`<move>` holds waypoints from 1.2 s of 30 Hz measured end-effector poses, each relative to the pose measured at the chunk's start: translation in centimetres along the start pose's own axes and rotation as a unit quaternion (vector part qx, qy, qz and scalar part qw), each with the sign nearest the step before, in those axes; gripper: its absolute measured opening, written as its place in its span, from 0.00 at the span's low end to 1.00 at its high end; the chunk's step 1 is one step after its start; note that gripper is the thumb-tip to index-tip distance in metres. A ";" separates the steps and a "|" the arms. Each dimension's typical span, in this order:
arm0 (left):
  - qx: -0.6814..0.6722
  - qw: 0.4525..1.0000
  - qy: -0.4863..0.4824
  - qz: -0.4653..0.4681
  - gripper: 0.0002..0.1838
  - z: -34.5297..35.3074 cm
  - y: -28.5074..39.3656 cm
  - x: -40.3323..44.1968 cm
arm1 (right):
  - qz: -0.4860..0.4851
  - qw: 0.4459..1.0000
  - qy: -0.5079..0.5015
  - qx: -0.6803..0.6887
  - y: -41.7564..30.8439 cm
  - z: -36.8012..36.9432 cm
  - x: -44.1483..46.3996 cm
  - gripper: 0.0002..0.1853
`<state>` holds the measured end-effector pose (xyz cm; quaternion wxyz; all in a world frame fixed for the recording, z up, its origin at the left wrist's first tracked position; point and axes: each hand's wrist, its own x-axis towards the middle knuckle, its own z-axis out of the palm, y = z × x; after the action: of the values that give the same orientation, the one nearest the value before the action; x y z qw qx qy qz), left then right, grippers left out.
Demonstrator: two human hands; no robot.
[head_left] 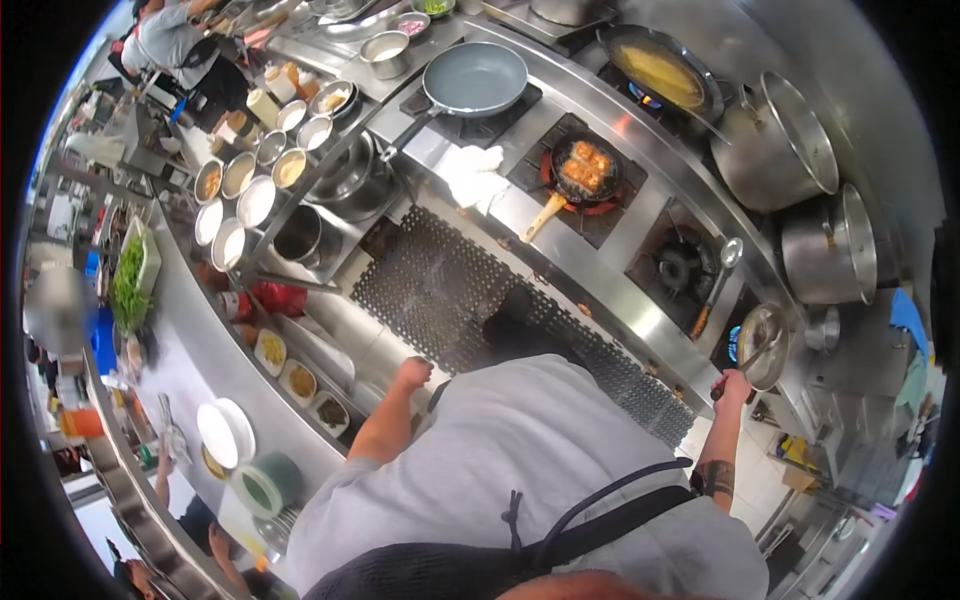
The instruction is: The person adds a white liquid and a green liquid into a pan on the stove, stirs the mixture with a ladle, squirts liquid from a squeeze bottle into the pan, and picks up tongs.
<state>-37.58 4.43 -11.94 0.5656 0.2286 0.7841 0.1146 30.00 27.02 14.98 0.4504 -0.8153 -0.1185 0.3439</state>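
At the right end of the stove my right hand (pixel 735 387) is closed around the dark handle of a small frying pan (pixel 768 372). Inside that pan lies a spoon-like utensil, its exact kind unclear. Blue flame (pixel 734 345) shows beside the pan. My left hand (pixel 413 373) hangs over the floor with its fingers curled and nothing visible in them. Nearest to it are small white trays of food (pixel 299 380) along the counter on the left.
A wooden-handled skillet (pixel 588 168) with browned pieces sits on a burner. Behind it stand a wok of oil (pixel 660 72) and large stockpots (pixel 775 150). A grey pan (pixel 476 78), a white cloth (pixel 473 177) and a ladle (pixel 722 280) rest on the stove. A co-worker (pixel 175 45) stands far left.
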 end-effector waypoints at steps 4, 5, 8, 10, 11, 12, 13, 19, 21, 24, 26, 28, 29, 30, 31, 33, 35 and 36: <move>-0.083 0.978 0.150 0.117 0.14 -5.6 10.5 -0.7 | -0.070 0.991 0.076 -0.079 3.5 4.9 3.7 0.08; -0.133 0.965 0.180 0.136 0.13 -7.8 12.5 0.7 | -0.088 0.986 0.101 -0.098 2.9 6.8 2.2 0.12; -0.091 0.893 0.334 0.288 0.11 -15.6 22.8 0.3 | -0.112 0.960 0.185 -0.179 3.5 9.8 3.9 0.15; -0.123 0.856 0.337 0.372 0.10 -21.4 29.8 0.4 | -0.122 0.950 0.208 -0.197 3.2 10.2 5.0 0.16; -0.131 0.845 0.340 0.391 0.10 -24.2 33.5 0.2 | -0.131 0.952 0.206 -0.182 2.9 10.1 5.1 0.16; -0.139 0.834 0.340 0.412 0.10 -26.9 37.1 0.6 | -0.140 0.954 0.206 -0.166 2.6 9.9 5.4 0.17; -0.181 0.841 0.310 0.405 0.10 -29.4 40.4 1.6 | -0.137 0.953 0.214 -0.166 2.3 9.6 5.8 0.17; -0.427 0.839 0.118 0.317 0.15 -43.4 52.2 20.6 | -0.423 0.451 0.111 -0.778 1.3 -0.6 8.3 0.10; -0.427 0.859 0.079 0.271 0.26 -47.5 54.7 29.1 | -0.472 0.480 0.126 -0.728 -1.5 0.4 1.5 0.06; -0.530 0.845 0.024 0.066 0.41 -51.0 58.6 35.5 | -0.088 0.975 0.180 -0.097 -7.3 5.0 -8.2 0.12; -0.480 0.866 0.006 0.141 0.31 -49.9 59.4 34.8 | -0.114 0.967 0.217 -0.071 -9.1 7.0 -10.6 0.10; -0.505 0.856 -0.032 0.101 0.21 -51.6 59.9 37.7 | -0.066 0.971 0.211 -0.093 -11.3 8.2 -12.8 0.09; -0.508 0.857 -0.007 0.092 0.20 -51.4 60.4 36.9 | -0.060 0.969 0.224 -0.084 -12.0 8.6 -13.3 0.09; -0.465 0.877 0.007 0.119 0.19 -51.8 60.4 36.8 | -0.053 0.972 0.221 -0.066 -12.5 8.9 -13.6 0.09; -0.407 0.900 0.031 0.154 0.19 -52.0 60.5 36.4 | -0.048 0.974 0.217 -0.049 -12.8 9.2 -14.0 0.08; 0.120 0.922 0.183 0.320 0.18 -52.4 59.7 34.6 | -0.055 0.972 0.225 -0.040 -13.5 9.5 -15.1 0.08; 0.408 0.793 0.298 0.340 0.18 -52.3 59.6 31.5 | -0.061 0.971 0.227 -0.050 -13.6 9.1 -15.7 0.08; 0.417 0.782 0.318 0.338 0.18 -52.6 59.8 30.6 | -0.058 0.970 0.230 -0.045 -13.4 8.6 -16.0 0.08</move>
<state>-81.09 75.55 6.29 0.0591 0.6429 0.7632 0.0268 14.10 32.14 30.08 0.4478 -0.8837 -0.0735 0.1146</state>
